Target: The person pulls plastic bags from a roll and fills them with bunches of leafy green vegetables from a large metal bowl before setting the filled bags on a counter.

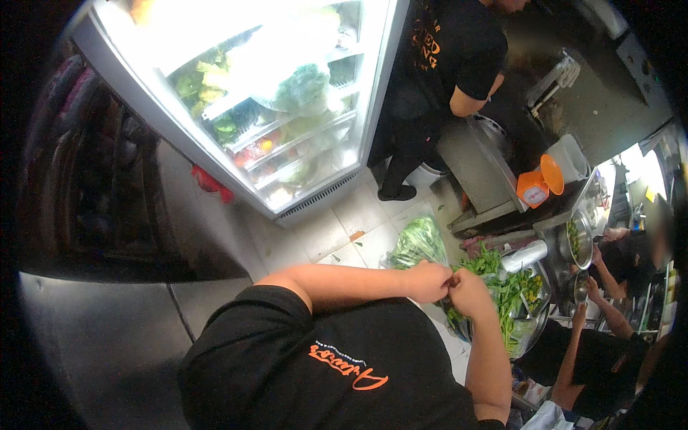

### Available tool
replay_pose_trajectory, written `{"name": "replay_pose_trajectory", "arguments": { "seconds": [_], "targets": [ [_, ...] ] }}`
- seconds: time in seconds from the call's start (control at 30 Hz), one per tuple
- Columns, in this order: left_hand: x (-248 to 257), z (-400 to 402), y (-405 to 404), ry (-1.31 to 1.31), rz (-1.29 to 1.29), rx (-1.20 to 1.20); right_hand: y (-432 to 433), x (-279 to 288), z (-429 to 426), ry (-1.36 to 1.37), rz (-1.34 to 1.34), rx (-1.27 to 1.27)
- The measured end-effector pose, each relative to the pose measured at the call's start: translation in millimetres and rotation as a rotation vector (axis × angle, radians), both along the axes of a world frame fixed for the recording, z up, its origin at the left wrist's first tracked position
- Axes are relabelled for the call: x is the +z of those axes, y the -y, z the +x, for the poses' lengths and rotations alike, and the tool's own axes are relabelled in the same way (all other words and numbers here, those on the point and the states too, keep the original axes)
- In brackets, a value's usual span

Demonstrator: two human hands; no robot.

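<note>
A clear plastic bag of green leafy vegetables (421,242) hangs in front of my chest. My left hand (428,281) pinches its gathered top. Close against it, my right hand (470,290) has its fingers closed at the same spot, apparently on the bag's neck, though the fingertips hide the exact grip. Just beyond my right hand lies a heap of long-stemmed leafy greens (505,295) in a large metal bowl (544,322). A roll of clear plastic bags (524,257) rests on the greens.
To the left stands a lit glass-door fridge (317,201) full of vegetables. A person in black (424,107) works at a counter beyond it. An orange kitchen scale (533,189) sits on a steel counter. Two co-workers' arms reach over metal bowls (579,239) at right. Floor tiles (322,242) hold scraps.
</note>
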State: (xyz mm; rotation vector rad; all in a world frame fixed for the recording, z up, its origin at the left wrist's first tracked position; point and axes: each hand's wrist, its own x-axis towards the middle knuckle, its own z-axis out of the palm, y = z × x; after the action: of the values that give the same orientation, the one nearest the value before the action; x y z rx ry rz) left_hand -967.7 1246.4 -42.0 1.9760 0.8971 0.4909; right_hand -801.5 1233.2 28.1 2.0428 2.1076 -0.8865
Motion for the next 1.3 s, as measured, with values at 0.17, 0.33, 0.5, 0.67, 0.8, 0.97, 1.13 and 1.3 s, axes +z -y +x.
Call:
{"name": "replay_pose_trajectory", "arguments": {
  "seconds": [0.17, 0.33, 0.5, 0.67, 0.8, 0.97, 1.13, 1.3],
  "targets": [
    [-11, -3, -10, -0.05, 0.006, -0.173, 4, 3, -18, 0.181, 0.107, 0.135],
    [-8, -17, -9, 0.079, -0.047, -0.137, 9, -37, -12, -0.114, 0.416, 0.295],
    [-12, -6, -13, 0.112, -0.122, -0.189, 29, -66, -5, -0.112, 0.184, -0.012],
    [2, -7, -25, 0.126, -0.334, -0.234, 51, -93, -2, -0.132, 0.406, -0.296],
    [1, -15, -36, 0.211, -0.111, 0.099, 67, -65, -10, -0.21, 0.727, -0.457],
    [6, -8, -43, 0.338, -1.157, 0.116, 58, -48, -35, -0.328, 0.893, -0.518],
    [-3, -5, -51, 0.529, -1.293, -0.019, 56, -53, -35, -0.313, 0.916, -0.463],
    [-7, -10, -56, 0.579, -1.177, 0.109, 77, -38, -13, -0.649, 0.587, -0.437]
  ]
}}
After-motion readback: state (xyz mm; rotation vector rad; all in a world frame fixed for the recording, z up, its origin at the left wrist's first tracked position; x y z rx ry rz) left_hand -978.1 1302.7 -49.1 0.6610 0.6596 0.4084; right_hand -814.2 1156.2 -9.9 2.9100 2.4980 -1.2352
